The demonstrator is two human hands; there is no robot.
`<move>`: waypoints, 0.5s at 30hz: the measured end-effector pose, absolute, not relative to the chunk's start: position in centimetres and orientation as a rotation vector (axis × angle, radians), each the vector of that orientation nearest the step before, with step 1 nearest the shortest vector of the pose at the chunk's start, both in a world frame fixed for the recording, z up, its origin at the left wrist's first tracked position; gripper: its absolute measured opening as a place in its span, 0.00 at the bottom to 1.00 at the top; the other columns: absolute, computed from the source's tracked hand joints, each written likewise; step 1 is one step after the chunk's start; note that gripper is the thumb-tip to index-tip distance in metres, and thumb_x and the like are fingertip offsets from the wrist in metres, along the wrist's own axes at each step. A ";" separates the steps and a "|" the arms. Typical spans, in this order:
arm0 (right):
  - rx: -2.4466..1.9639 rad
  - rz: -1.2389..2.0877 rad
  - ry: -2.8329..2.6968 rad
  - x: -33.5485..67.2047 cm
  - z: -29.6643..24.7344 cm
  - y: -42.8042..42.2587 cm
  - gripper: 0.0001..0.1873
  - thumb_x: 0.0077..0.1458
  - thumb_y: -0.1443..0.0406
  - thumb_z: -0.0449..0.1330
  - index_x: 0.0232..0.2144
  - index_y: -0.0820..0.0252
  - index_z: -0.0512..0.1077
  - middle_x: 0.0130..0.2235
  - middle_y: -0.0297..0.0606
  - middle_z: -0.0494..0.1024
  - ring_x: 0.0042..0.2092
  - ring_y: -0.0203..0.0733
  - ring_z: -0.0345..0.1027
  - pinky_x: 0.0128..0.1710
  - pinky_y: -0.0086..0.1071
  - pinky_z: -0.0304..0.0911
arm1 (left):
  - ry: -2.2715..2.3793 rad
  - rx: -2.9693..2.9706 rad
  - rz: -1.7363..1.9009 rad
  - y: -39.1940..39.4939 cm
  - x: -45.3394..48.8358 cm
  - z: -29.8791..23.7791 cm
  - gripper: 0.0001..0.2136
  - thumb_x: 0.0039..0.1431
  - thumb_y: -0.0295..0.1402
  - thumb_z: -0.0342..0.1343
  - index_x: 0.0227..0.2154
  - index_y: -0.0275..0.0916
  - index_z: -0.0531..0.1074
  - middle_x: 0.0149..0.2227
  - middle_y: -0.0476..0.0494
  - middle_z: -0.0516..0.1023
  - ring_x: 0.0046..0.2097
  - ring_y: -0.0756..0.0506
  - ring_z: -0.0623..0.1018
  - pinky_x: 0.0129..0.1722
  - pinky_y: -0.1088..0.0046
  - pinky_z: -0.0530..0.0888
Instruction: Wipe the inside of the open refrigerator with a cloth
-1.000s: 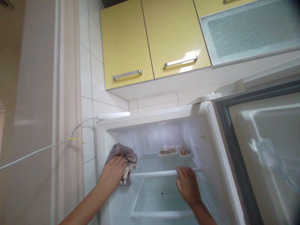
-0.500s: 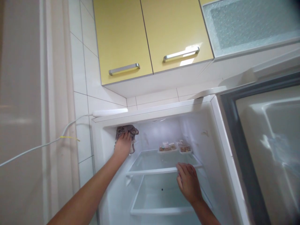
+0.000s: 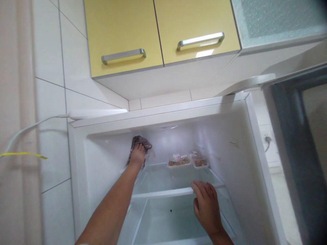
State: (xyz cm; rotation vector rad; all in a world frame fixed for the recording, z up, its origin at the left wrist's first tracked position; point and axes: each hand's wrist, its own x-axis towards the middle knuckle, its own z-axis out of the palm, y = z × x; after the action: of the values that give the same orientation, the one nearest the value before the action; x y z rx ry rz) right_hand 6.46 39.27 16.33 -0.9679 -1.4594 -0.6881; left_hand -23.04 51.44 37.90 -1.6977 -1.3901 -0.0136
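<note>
My left hand (image 3: 137, 155) reaches deep into the open fridge (image 3: 163, 115) and presses a grey-brown cloth (image 3: 140, 143) against the upper back left wall, fingers closed on it. My right hand (image 3: 205, 203) rests on the front edge of the glass shelf (image 3: 163, 193), fingers curled over the white rim. Two small trays of food (image 3: 187, 161) sit at the back of that shelf, to the right of the cloth.
Yellow wall cupboards (image 3: 158, 30) with metal handles hang above the fridge. The fridge door (image 3: 296, 143) stands open at right. A white cable (image 3: 28, 127) with a yellow tie runs along the tiled wall at left. A wall socket (image 3: 267, 139) shows behind the door.
My left hand has carried the cloth from the shelf's left front edge up and back to the rear wall. The right hand stayed on the shelf rim. The view moved closer.
</note>
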 end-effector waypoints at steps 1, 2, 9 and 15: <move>-0.965 -0.697 -1.454 6.5 16.3 39.4 0.27 0.51 0.79 0.50 0.51 0.55 0.69 0.48 0.37 0.78 0.53 0.46 0.67 0.62 0.47 0.53 | -1.392 -1.705 -0.012 52.2 -23.0 37.6 0.17 0.63 0.26 0.46 0.46 0.30 0.78 0.60 0.30 0.74 0.64 0.37 0.68 0.64 0.57 0.60; -0.962 -0.706 -1.449 6.5 16.2 39.5 0.27 0.51 0.79 0.50 0.51 0.55 0.69 0.48 0.37 0.78 0.53 0.46 0.67 0.62 0.47 0.53 | -1.394 -1.711 -0.015 53.0 -23.0 37.4 0.17 0.63 0.25 0.46 0.46 0.30 0.78 0.60 0.30 0.74 0.64 0.37 0.68 0.64 0.58 0.59; -0.940 -0.777 -1.391 6.2 16.0 40.5 0.23 0.54 0.77 0.50 0.48 0.55 0.70 0.45 0.37 0.79 0.50 0.46 0.68 0.60 0.48 0.53 | -1.414 -1.706 -0.075 56.2 -23.1 36.7 0.20 0.62 0.23 0.45 0.52 0.33 0.76 0.60 0.29 0.73 0.64 0.38 0.67 0.64 0.53 0.58; -0.943 -0.776 -1.396 6.1 16.0 40.5 0.24 0.53 0.78 0.50 0.48 0.56 0.70 0.44 0.38 0.78 0.50 0.46 0.67 0.59 0.48 0.54 | -1.411 -1.716 -0.126 54.4 -22.7 36.4 0.15 0.62 0.27 0.48 0.44 0.32 0.79 0.55 0.28 0.77 0.61 0.36 0.70 0.64 0.55 0.59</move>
State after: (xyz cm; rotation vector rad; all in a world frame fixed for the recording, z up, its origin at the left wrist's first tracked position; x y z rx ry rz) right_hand 6.07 40.46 15.98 -0.9433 -1.3961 -0.7759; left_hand -22.72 54.41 36.44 -1.7157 -1.4107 -0.1257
